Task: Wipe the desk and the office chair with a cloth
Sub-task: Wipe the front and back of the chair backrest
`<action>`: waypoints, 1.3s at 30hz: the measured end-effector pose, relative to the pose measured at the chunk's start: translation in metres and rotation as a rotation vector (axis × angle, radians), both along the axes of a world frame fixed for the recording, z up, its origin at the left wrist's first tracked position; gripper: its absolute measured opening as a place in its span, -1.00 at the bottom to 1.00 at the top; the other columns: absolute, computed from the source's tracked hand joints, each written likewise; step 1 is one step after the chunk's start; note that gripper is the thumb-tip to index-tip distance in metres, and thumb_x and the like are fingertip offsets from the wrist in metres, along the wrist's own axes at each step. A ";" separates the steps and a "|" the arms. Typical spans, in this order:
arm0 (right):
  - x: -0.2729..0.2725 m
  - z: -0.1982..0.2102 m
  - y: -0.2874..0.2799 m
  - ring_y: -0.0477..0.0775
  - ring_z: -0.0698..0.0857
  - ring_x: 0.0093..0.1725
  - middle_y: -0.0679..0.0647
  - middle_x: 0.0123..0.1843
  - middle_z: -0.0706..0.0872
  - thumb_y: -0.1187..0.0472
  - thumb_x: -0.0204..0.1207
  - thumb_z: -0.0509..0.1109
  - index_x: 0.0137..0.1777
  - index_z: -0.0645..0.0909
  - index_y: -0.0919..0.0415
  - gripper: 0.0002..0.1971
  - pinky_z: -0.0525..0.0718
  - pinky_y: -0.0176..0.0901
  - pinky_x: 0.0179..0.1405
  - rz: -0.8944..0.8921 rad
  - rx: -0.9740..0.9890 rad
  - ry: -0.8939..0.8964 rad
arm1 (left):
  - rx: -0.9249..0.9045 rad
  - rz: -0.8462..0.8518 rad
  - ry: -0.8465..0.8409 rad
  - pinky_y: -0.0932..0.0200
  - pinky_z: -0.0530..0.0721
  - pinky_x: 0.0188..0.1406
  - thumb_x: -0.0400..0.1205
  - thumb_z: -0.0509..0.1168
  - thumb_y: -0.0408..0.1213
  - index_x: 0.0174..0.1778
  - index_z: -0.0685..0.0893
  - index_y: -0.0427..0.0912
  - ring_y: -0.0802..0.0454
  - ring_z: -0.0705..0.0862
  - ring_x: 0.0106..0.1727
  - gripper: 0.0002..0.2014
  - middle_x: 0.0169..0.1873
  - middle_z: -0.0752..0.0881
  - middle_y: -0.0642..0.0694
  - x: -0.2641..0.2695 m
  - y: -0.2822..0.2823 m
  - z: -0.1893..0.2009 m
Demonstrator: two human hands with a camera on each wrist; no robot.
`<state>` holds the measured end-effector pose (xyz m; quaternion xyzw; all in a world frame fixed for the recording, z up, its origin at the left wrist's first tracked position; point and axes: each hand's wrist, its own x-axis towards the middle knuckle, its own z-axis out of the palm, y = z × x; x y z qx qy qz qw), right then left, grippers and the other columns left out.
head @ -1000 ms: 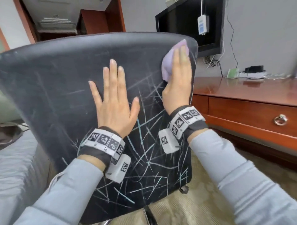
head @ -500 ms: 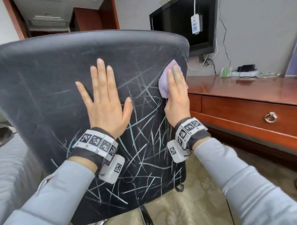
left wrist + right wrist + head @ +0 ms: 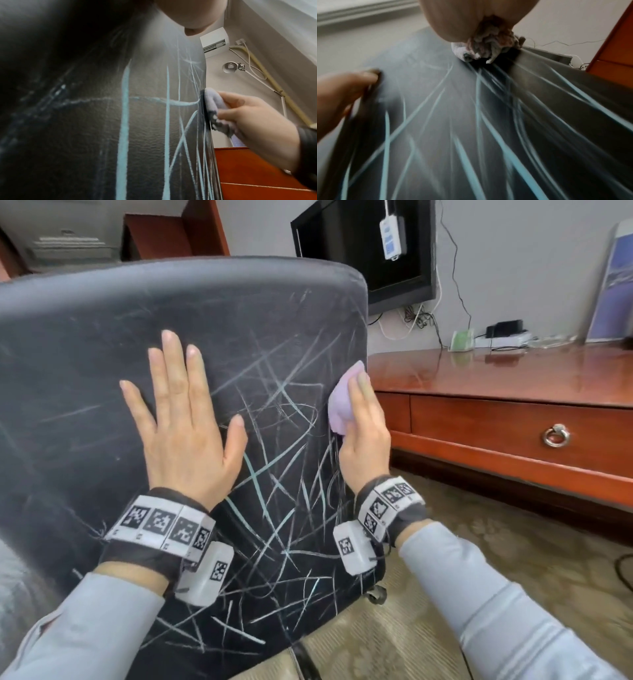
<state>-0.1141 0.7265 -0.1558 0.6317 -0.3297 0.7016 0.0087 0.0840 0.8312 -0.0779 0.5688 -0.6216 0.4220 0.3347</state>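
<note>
On the scratched black back of the office chair [image 3: 212, 344], head view: the right hand [image 3: 364, 436] with the lilac cloth [image 3: 340, 404] sits lower along the chair's right edge than one second ago, when it pressed near the top corner. The left hand [image 3: 186, 426] has kept its place, flat against the chair back with fingers straight and spread. The right hand's fingers lie over the cloth and pin it to the chair's edge. Right of the chair stands the red-brown desk [image 3: 513, 378], with a ring-pull drawer [image 3: 556, 435]; above the chair's right corner hangs a dark monitor [image 3: 363, 244].

Left wrist view: the right hand [image 3: 254, 121] wraps the cloth [image 3: 212, 102] against the chair's [image 3: 102, 135] side edge, fingers curled about the bunched fabric.

Right wrist view, blurred: the crumpled cloth [image 3: 489, 46] sits bunched beneath the right hand [image 3: 471, 17], touching the chair back [image 3: 471, 135]. Left-hand fingertips [image 3: 356, 79] rest on the chair's surface.
</note>
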 end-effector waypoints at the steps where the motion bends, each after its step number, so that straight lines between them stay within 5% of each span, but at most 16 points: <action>1: -0.003 0.013 0.001 0.20 0.28 0.68 0.29 0.68 0.31 0.73 0.36 0.13 0.64 0.31 0.39 -0.22 0.26 0.01 0.68 -0.001 -0.013 -0.047 | -0.006 -0.002 0.005 -0.43 -0.26 0.66 0.71 0.19 -0.11 0.77 -0.09 -0.33 -0.24 -0.21 0.78 -0.19 0.76 -0.17 -0.32 0.002 0.002 -0.001; 8: -0.006 0.073 0.007 0.21 0.33 0.66 0.30 0.67 0.33 0.68 0.36 0.13 0.65 0.28 0.40 -0.23 0.26 -0.23 0.63 -0.013 -0.098 -0.114 | -0.055 0.012 0.070 -0.56 -0.22 0.61 0.68 0.09 -0.06 0.74 -0.04 -0.41 -0.35 -0.14 0.77 -0.20 0.73 -0.11 -0.45 0.018 0.017 0.000; 12: 0.022 0.014 0.034 0.13 0.36 0.60 0.22 0.70 0.30 0.68 0.37 0.15 0.67 0.29 0.34 -0.21 0.19 -0.38 0.57 -0.029 -0.018 -0.098 | -0.082 -0.052 0.136 -0.51 -0.22 0.64 0.69 0.13 -0.04 0.73 -0.04 -0.47 -0.48 -0.16 0.73 -0.17 0.70 -0.12 -0.54 0.021 0.021 -0.002; 16: 0.032 -0.044 0.050 0.28 0.17 0.71 0.30 0.72 0.18 0.74 0.37 0.15 0.67 0.23 0.40 -0.20 0.16 -0.02 0.70 -0.032 0.032 0.054 | -0.084 -0.051 0.149 -0.37 -0.18 0.71 0.68 0.19 -0.01 0.74 -0.06 -0.43 -0.46 -0.16 0.74 -0.13 0.71 -0.13 -0.52 0.026 0.023 -0.002; 18: 0.028 -0.028 0.048 0.28 0.21 0.70 0.35 0.70 0.21 0.70 0.40 0.13 0.66 0.24 0.43 -0.25 0.23 0.04 0.68 0.001 0.032 0.011 | -0.077 -0.035 0.125 -0.33 -0.16 0.73 0.68 0.21 0.01 0.75 -0.05 -0.39 -0.41 -0.15 0.75 -0.13 0.73 -0.12 -0.47 0.032 0.025 -0.002; 22: 0.012 0.060 0.038 0.25 0.39 0.61 0.38 0.62 0.38 0.53 0.53 0.20 0.63 0.31 0.45 -0.39 0.15 -0.48 0.58 0.047 -0.048 -0.095 | -0.066 -0.021 0.088 -0.34 -0.14 0.73 0.69 0.20 0.02 0.76 -0.05 -0.36 -0.38 -0.15 0.76 -0.14 0.73 -0.12 -0.45 0.037 0.026 -0.002; 25: 0.012 0.091 0.027 0.16 0.45 0.56 0.27 0.57 0.49 0.35 0.61 0.29 0.63 0.36 0.37 -0.44 0.12 -0.65 0.46 0.040 -0.059 -0.172 | -0.073 -0.030 0.090 -0.33 -0.17 0.73 0.70 0.21 0.03 0.76 -0.05 -0.37 -0.39 -0.16 0.76 -0.13 0.73 -0.12 -0.46 0.034 0.021 -0.002; 31: 0.021 -0.023 0.030 0.12 0.48 0.54 0.20 0.55 0.51 0.47 0.61 0.26 0.65 0.37 0.26 -0.42 0.20 -0.52 0.51 -0.030 0.150 -0.181 | -0.061 -0.024 0.087 -0.36 -0.13 0.72 0.68 0.21 0.07 0.76 -0.03 -0.36 -0.38 -0.13 0.76 -0.11 0.74 -0.10 -0.43 0.035 0.019 -0.002; 34: 0.018 0.022 0.026 0.11 0.50 0.51 0.21 0.53 0.52 0.48 0.59 0.28 0.65 0.37 0.26 -0.40 0.28 -0.42 0.50 -0.061 0.121 -0.186 | -0.060 0.004 0.084 -0.36 -0.09 0.72 0.66 0.25 0.07 0.76 -0.02 -0.33 -0.36 -0.10 0.77 -0.10 0.75 -0.07 -0.38 0.033 0.019 -0.002; 39: 0.021 0.136 0.019 0.23 0.49 0.52 0.24 0.57 0.51 0.52 0.43 0.24 0.59 0.43 0.34 -0.35 0.27 -0.31 0.52 -0.116 -0.208 -0.204 | -0.073 -0.005 0.091 -0.29 -0.11 0.71 0.67 0.23 0.05 0.76 0.01 -0.31 -0.30 -0.08 0.77 -0.14 0.76 -0.05 -0.32 0.030 0.015 -0.003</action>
